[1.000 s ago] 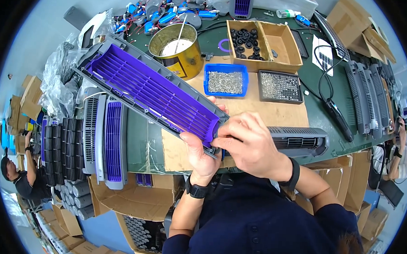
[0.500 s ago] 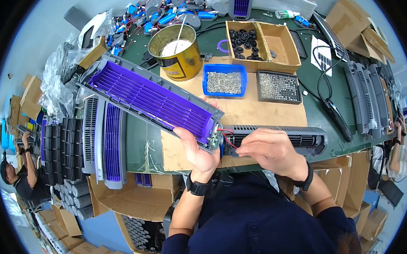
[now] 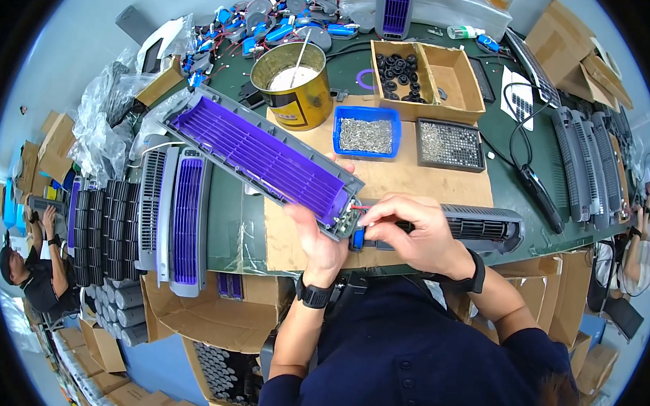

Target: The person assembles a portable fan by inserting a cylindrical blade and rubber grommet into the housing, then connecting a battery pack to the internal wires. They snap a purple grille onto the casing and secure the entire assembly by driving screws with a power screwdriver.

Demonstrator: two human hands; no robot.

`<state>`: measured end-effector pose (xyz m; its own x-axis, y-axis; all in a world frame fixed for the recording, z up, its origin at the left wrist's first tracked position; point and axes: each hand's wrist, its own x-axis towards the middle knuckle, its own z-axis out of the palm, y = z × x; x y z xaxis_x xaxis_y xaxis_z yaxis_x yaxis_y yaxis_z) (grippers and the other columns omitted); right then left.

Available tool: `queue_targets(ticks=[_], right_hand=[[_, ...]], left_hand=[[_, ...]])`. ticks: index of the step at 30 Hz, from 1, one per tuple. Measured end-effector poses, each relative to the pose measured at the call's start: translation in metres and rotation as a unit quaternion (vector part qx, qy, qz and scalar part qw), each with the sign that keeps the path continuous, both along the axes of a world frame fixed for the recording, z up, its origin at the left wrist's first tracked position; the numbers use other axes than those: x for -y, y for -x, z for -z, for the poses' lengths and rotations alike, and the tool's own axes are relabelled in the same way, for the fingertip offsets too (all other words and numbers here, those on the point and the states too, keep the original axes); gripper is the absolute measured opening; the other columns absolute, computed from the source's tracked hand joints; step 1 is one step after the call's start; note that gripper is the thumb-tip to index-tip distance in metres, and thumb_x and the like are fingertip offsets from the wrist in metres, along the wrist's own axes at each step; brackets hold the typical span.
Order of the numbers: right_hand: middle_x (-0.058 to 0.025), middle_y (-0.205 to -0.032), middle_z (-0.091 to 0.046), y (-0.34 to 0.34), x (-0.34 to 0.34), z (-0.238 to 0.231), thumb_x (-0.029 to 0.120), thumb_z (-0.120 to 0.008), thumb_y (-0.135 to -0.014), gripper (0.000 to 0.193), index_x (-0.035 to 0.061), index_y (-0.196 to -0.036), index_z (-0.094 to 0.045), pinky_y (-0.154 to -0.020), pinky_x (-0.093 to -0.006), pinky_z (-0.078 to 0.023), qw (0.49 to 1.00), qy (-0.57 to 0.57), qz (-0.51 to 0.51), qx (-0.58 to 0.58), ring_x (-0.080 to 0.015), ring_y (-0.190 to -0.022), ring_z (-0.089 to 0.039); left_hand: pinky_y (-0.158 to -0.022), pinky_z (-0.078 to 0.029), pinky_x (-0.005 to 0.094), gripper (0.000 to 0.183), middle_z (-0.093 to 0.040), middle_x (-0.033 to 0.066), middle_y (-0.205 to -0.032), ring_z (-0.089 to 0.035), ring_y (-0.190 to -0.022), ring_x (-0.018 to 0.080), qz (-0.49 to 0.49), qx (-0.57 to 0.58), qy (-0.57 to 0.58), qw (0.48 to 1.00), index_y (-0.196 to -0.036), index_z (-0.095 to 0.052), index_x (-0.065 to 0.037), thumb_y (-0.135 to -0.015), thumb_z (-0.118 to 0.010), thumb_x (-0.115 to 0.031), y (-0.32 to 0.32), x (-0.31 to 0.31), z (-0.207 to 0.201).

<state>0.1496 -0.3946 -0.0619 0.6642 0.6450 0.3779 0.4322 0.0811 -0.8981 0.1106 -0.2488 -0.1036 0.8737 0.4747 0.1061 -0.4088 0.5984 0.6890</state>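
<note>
One hand (image 3: 321, 252), my left, supports a long grey-framed, purple-slatted plastic panel (image 3: 263, 157); my right hand (image 3: 419, 232) pinches narrowly, perhaps on thin red wire (image 3: 362, 207), best guided gently.

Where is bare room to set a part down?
Bare: the cardboard between the black tray and the grey housing; also, mostly, the green tabletop between the cardboard and the purple panel at left. Crowded: around the left hand and right hand, and the far left under the parts heap.

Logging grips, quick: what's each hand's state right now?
Left hand: holding the purple-slatted housing near its lower end.
Right hand: pinched closed beside the red wires; whether gripping one cannot be told.
</note>
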Motion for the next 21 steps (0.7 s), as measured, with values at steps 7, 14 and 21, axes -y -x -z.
queue_targets(ticks=[7,14,21], right_hand=[[-0.0081,-0.092,-0.067,0.001,0.028,0.021,0.0,-0.059,-0.095,0.019,-0.0048,-0.112,-0.063,-0.08,-0.0259,-0.055,0.977,-0.068,0.04,-0.197,-0.0129,-0.085,-0.067],[-0.0112,-0.089,-0.067,0.0,0.016,0.021,-0.003,-0.06,-0.093,0.009,-0.0065,-0.099,-0.066,-0.074,-0.0295,-0.056,0.969,-0.102,0.053,-0.217,-0.0177,-0.079,-0.068],[-0.0118,-0.08,-0.068,0.022,0.006,0.019,-0.002,-0.068,-0.084,0.004,-0.0033,-0.088,-0.069,-0.061,-0.0303,-0.053,0.999,0.024,0.031,-0.019,-0.0199,-0.069,-0.067]], left_hand=[[-0.101,-0.046,0.0369,0.096,-0.046,0.0122,-0.142,-0.055,-0.12,0.022,0.105,0.036,-0.14,0.984,-0.144,-0.039,-0.004,-0.065,-0.092,-0.013,0.024,-0.007,0.025],[-0.089,-0.05,0.031,0.032,-0.067,0.0073,-0.109,-0.063,-0.101,0.0146,0.095,-0.146,-0.225,0.959,-0.113,-0.064,0.002,-0.081,-0.067,0.008,0.03,0.007,0.031],[-0.076,-0.05,0.0293,0.102,-0.053,0.0167,-0.12,-0.056,-0.101,0.0169,0.114,-0.23,-0.127,0.958,-0.154,0.007,-0.01,-0.081,-0.061,0.012,0.019,0.01,-0.003]])
